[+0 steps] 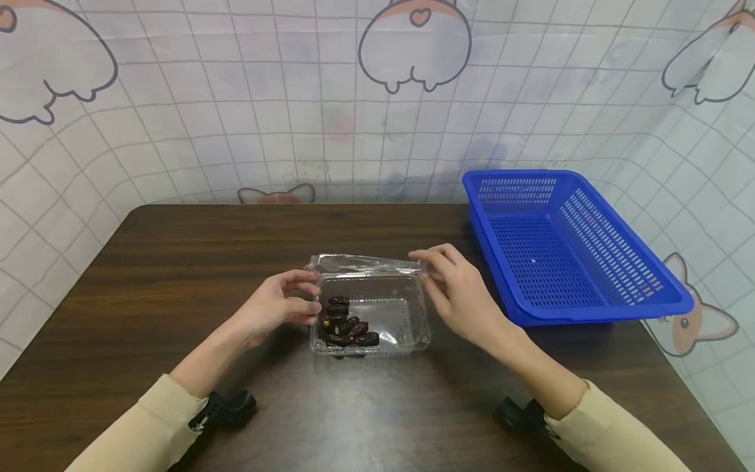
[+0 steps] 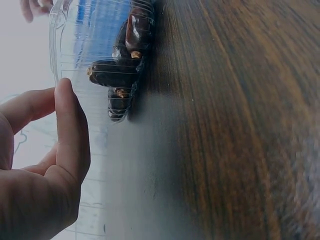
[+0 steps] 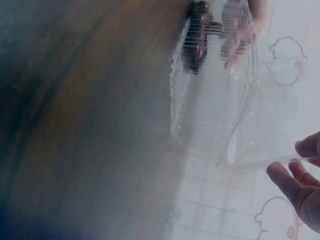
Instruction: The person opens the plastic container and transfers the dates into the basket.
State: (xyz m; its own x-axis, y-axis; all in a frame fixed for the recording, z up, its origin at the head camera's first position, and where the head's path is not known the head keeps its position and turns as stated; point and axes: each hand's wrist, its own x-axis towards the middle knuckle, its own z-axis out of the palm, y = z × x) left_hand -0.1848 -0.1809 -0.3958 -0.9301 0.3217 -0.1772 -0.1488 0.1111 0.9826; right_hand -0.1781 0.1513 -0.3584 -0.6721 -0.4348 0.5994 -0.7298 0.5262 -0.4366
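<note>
A clear plastic clamshell box [image 1: 371, 351] rests on the table with several dark dates [image 1: 354, 330] gathered in its left part. Its lid [image 1: 366, 263] stands raised along the back side. My left hand [image 1: 277, 307] is at the box's left side, thumb and finger [image 2: 72, 125] pinching the rim. With thumb and fingers my right hand [image 1: 463, 295] pinches the right end of the lid; in the right wrist view the lid's thin edge [image 3: 257, 164] runs between the fingertips. Wrinkled dates [image 2: 115, 73] show through the box wall in the left wrist view.
To the right, a blue plastic basket [image 1: 522, 311] with slotted walls stands close beyond my right hand. The dark wooden table [image 1: 194, 242] ends at the back against a white gridded cloth [image 1: 283, 131] with cartoon dogs.
</note>
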